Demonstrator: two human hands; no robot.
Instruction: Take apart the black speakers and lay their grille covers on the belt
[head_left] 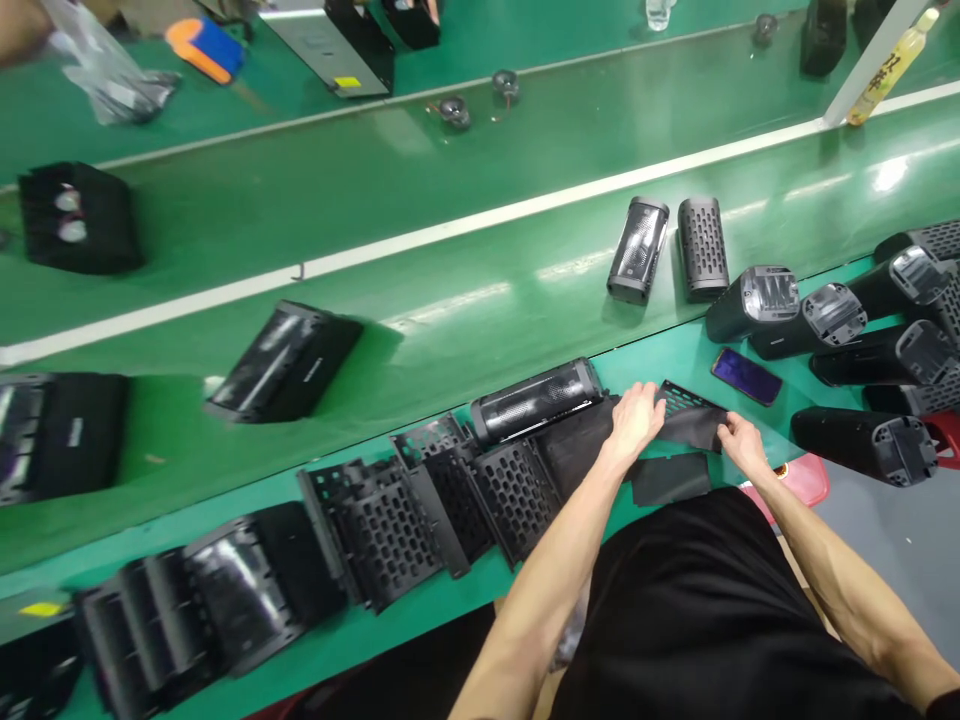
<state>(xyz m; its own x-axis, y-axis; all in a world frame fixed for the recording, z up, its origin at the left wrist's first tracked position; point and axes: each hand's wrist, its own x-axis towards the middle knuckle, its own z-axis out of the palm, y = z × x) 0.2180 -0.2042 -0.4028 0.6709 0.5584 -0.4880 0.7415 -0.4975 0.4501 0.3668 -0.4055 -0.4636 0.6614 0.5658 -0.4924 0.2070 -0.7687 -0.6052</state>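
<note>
My left hand (637, 422) has its fingers closed at the left end of a black perforated panel (681, 398). A thin dark sheet (691, 428) lies along the panel's near side, and my right hand (742, 445) pinches that sheet's right end. Just below them, a flat dark sheet (671, 480) rests on the green bench. Left of my left hand is a wide black sheet (576, 440), beside a glossy black speaker housing (536, 400) lying on its side. Several perforated black grilles (517, 498) overlap further left.
A phone (747, 376) lies right of my hands, near several upright or tilted black housings (862, 445). Two housings (637, 250) stand across on the green conveyor belt (465, 300), with another (285, 362) further left. A red tray (806, 482) is by my right forearm.
</note>
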